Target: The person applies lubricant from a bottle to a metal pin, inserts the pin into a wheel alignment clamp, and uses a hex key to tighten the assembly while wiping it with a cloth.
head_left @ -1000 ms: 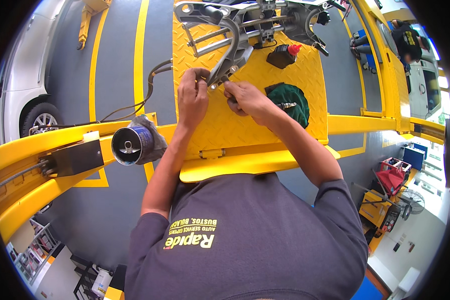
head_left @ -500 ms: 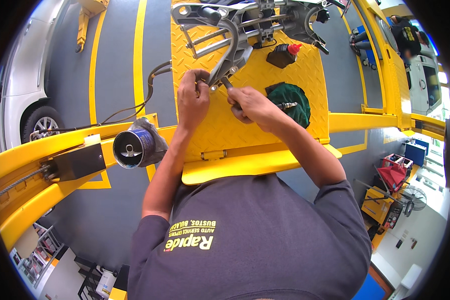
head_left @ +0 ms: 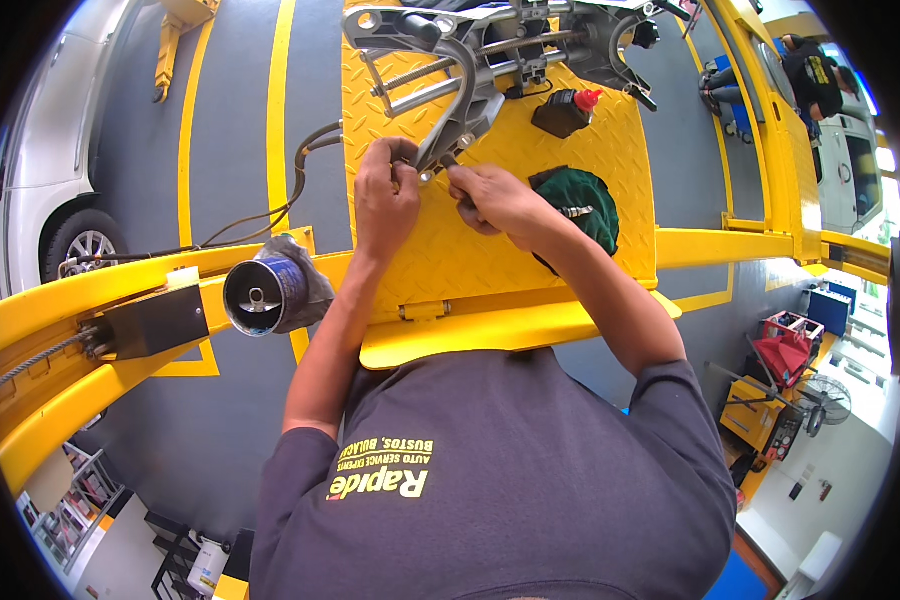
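Left hand (head_left: pixel 385 195) pinches bracket (head_left: pixel 460 125) tip; right hand (head_left: pixel 495 200) closed on small tool. Slip risk: fastener drops off ramp (head_left: pixel 490 260).

A printed label (head_left: pixel 382 474) in yellow and pale letters sits on the back of the person's grey shirt (head_left: pixel 530 480). A white jug (head_left: pixel 207 566) with a pale label stands on the floor at the lower left. No screens or signs show.
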The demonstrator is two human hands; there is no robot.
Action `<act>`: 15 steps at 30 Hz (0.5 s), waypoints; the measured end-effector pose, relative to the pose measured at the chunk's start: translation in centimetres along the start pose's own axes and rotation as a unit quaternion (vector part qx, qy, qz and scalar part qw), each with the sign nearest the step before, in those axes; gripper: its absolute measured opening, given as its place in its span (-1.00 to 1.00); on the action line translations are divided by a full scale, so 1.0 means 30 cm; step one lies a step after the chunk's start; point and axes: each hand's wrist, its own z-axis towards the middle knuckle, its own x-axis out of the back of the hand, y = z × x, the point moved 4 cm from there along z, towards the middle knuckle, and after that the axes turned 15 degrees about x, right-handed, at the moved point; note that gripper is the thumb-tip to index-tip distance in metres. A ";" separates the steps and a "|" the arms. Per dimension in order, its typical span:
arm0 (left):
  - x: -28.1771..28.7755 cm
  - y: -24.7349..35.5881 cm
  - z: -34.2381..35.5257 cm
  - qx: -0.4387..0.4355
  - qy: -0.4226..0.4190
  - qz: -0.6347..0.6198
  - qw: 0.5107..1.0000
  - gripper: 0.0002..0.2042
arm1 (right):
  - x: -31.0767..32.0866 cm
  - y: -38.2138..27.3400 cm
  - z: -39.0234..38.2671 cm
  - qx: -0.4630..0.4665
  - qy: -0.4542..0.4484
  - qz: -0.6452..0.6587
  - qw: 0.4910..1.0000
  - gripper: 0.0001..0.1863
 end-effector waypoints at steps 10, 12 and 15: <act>-0.001 -0.006 0.004 0.008 -0.004 0.004 1.000 -0.85 | 0.029 0.022 0.015 0.048 0.012 -0.135 0.990 -0.55; -0.003 -0.003 -0.005 0.004 -0.006 0.007 1.000 -0.85 | 0.028 0.059 0.060 0.146 0.019 -0.246 0.958 -0.54; 0.017 0.007 -0.004 0.006 0.001 0.009 1.000 -0.85 | -0.009 -0.017 -0.030 0.062 0.027 -0.180 0.981 -0.53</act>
